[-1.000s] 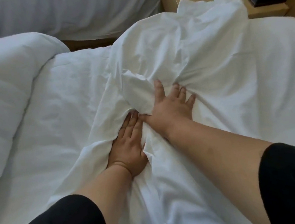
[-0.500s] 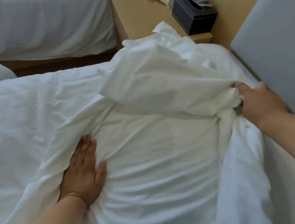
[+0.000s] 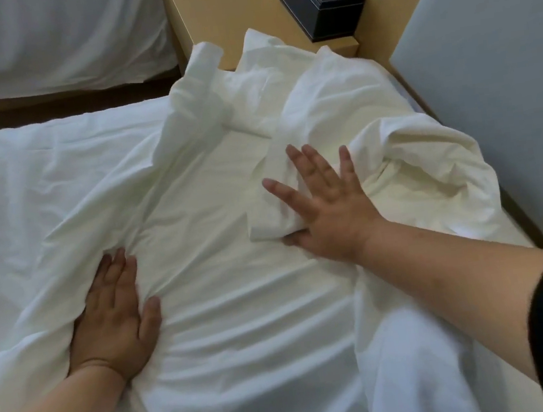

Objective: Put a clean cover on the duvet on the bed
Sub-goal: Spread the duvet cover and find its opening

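Right hand [image 3: 327, 209] released cover [image 3: 421, 160], now flat

A light wood nightstand [image 3: 223, 23] (black tissue box [image 3: 325, 11] on top) stands beside a second bed [image 3: 48, 45].

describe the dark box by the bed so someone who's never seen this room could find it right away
Start at the pale wooden bedside table between the two white beds. At its far right corner, beside the grey padded headboard, sits a black rectangular tissue box. It is the only dark object among white linen and light wood.
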A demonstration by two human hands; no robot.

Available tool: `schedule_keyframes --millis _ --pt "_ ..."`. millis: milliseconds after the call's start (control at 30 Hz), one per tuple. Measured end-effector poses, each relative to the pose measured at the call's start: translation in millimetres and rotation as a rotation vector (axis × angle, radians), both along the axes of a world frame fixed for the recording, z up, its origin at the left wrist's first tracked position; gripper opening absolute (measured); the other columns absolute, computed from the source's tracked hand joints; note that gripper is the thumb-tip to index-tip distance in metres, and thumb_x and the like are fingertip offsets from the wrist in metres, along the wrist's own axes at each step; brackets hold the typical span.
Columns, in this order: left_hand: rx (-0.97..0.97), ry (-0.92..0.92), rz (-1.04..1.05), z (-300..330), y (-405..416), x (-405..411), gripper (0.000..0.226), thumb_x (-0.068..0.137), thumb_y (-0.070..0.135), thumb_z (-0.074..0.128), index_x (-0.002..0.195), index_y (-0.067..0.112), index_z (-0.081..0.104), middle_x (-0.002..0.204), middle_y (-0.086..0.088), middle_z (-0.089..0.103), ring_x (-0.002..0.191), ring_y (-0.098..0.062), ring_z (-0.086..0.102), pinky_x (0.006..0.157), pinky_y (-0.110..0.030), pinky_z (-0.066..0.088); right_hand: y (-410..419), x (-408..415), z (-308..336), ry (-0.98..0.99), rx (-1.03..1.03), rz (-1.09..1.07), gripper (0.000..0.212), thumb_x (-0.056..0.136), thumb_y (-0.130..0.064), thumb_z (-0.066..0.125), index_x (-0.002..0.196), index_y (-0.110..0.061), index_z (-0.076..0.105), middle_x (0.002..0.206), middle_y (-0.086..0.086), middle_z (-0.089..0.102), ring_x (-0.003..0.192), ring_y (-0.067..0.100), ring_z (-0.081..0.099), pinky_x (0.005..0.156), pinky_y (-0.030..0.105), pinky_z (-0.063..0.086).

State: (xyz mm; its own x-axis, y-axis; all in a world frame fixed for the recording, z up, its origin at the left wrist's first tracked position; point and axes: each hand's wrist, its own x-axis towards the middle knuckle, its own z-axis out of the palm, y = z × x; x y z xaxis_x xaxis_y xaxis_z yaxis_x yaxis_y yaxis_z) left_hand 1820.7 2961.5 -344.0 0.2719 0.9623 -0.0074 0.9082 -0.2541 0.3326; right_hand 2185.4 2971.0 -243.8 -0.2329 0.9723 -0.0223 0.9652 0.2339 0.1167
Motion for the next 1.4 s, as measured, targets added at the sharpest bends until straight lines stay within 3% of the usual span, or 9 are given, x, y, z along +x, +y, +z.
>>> schedule_keyframes --millis 167,467,567,667,967,1100,1200,1300,1400 --pt "-0.009 0.0 -0.01 1 -1 -1 0.074 0.093 0.045 0.032 0.152 0.0 0.032 0.161 -0.007 0.025 0.151 0.0 -0.007 0.12 -0.017 -0.004 62 22 16 -0.074 -0.128 -0.075 0.036 0.097 -0.036 0.054 0.131 -0.024 0.058 0.121 0.014 0.057 0.111 0.039 0.057 0.081 0.04 0.039" --pt "0.157 -0.048 -0.053 -10 1 3 0.079 0.099 0.054 0.024 0.145 -0.009 0.039 0.161 -0.013 0.028 0.152 -0.027 0.018 0.123 -0.045 0.017 140 124 39 -0.134 -0.191 -0.574 0.027 0.103 -0.018 0.039 0.125 -0.012 0.053 0.117 0.018 0.062 0.105 0.04 0.061 0.078 0.04 0.046" --pt "0.217 -0.05 -0.027 -10 6 9 0.078 0.099 0.051 0.026 0.139 -0.014 0.043 0.153 -0.026 0.037 0.147 -0.039 0.028 0.118 -0.053 0.025 169 143 35 0.098 -0.221 -0.893 0.057 0.1 -0.028 0.05 0.151 -0.01 0.031 0.144 0.018 0.049 0.128 0.041 0.051 0.102 0.048 0.045" --pt "0.131 -0.014 -0.026 -13 12 6 0.083 0.099 0.056 0.02 0.142 -0.012 0.038 0.154 -0.018 0.033 0.154 -0.021 0.009 0.125 -0.033 0.008 187 140 20 0.261 -0.264 -1.022 0.104 0.087 -0.071 0.05 0.161 -0.013 0.004 0.163 0.014 0.025 0.147 0.038 0.03 0.119 0.047 0.027" --pt "-0.074 0.043 -0.004 -1 1 3 0.077 0.092 0.045 0.034 0.151 -0.005 0.028 0.16 -0.023 0.023 0.151 -0.028 0.011 0.123 -0.025 -0.004 135 49 -7 0.226 -0.154 -0.774 0.087 0.098 -0.059 0.037 0.161 -0.008 0.007 0.167 0.024 -0.001 0.154 0.04 -0.001 0.125 0.052 -0.002" --pt "-0.037 0.021 0.011 -6 0 3 0.076 0.091 0.044 0.035 0.152 -0.002 0.028 0.161 -0.021 0.022 0.152 -0.013 -0.003 0.124 -0.027 -0.001 136 -39 -5 0.671 -0.133 -0.551 0.079 0.092 -0.07 0.042 0.143 -0.009 0.047 0.146 0.014 0.047 0.136 0.035 0.043 0.114 0.045 0.034" --pt "-0.055 -0.017 0.008 -8 1 3 0.076 0.091 0.045 0.037 0.153 0.001 0.027 0.162 -0.018 0.022 0.153 -0.012 -0.003 0.124 -0.03 0.003 178 -96 11 1.144 -0.335 -0.76 0.083 0.086 -0.067 0.06 0.145 -0.012 0.039 0.126 0.002 0.058 0.114 0.023 0.058 0.101 0.039 0.049" --pt "-0.055 -0.065 0.017 -14 -2 -1 0.075 0.092 0.045 0.038 0.154 0.004 0.027 0.163 -0.013 0.022 0.154 -0.011 -0.003 0.124 -0.026 0.003 220 -128 19 1.065 -0.422 -0.774 0.043 0.095 -0.031 0.061 0.133 -0.014 0.048 0.107 0.0 0.058 0.098 0.022 0.059 0.088 0.034 0.053" --pt "-0.059 -0.088 0.023 -16 -2 -1 0.072 0.099 0.052 0.029 0.153 0.006 0.03 0.163 -0.01 0.022 0.154 -0.014 0.004 0.123 -0.027 0.008 243 -167 21 1.019 -0.476 -0.559 0.033 0.102 -0.017 0.048 0.134 -0.018 0.054 0.123 0.004 0.059 0.103 0.022 0.056 0.091 0.032 0.046"
